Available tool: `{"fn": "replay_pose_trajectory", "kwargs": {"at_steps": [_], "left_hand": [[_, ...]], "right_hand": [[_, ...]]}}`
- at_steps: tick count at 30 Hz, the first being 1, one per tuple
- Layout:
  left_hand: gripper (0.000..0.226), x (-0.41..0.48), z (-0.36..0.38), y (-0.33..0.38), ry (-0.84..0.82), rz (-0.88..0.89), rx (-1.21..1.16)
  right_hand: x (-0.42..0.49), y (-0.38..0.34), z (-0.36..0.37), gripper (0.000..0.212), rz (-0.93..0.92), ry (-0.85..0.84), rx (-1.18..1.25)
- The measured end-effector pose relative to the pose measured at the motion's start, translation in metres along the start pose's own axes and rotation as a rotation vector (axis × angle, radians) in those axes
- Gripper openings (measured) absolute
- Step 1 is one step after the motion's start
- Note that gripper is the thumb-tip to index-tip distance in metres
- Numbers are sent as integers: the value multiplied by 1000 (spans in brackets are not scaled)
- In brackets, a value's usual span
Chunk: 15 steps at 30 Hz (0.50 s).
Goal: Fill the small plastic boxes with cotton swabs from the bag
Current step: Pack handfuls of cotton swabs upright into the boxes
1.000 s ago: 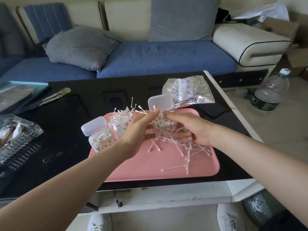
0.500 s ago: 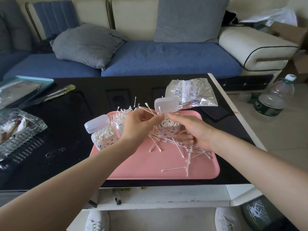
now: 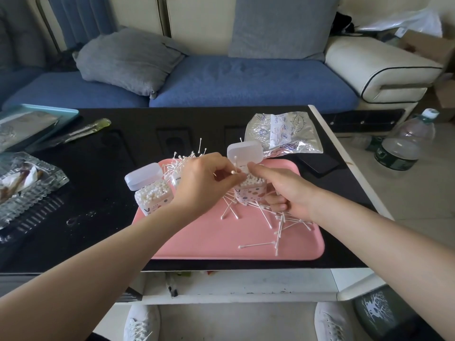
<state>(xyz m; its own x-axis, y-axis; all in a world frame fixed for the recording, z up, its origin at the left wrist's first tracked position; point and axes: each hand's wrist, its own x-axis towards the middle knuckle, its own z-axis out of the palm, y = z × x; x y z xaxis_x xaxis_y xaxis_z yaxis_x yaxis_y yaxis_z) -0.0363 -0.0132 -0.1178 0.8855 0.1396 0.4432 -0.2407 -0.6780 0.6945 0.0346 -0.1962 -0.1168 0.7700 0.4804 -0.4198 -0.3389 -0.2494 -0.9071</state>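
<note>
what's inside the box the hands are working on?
The box between the left hand and right hand is packed with upright cotton swabs, white tips showing at the open top under its raised lid. The patterned wall hides their depth.

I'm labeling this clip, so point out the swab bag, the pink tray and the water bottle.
swab bag (image 3: 283, 132): head view, middle of its crinkled front.
pink tray (image 3: 209, 242): head view, bare floor near front edge.
water bottle (image 3: 403, 141): head view, clear body.
</note>
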Motion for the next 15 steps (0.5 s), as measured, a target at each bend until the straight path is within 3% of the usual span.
{"fn": "replay_pose_trajectory", "kwargs": {"at_steps": [3,8,15], "left_hand": [[14,1,-1,0,-36,-81,-34],[15,1,-7,-2,-22,-62,-108],[8,3,-15,4,21,-45,-184]], "right_hand": [[1,2,-2,70,11,-11,-19],[-4,0,0,47,42,-49,-28],[-5,1,3,42,79,-69,-34]]}}
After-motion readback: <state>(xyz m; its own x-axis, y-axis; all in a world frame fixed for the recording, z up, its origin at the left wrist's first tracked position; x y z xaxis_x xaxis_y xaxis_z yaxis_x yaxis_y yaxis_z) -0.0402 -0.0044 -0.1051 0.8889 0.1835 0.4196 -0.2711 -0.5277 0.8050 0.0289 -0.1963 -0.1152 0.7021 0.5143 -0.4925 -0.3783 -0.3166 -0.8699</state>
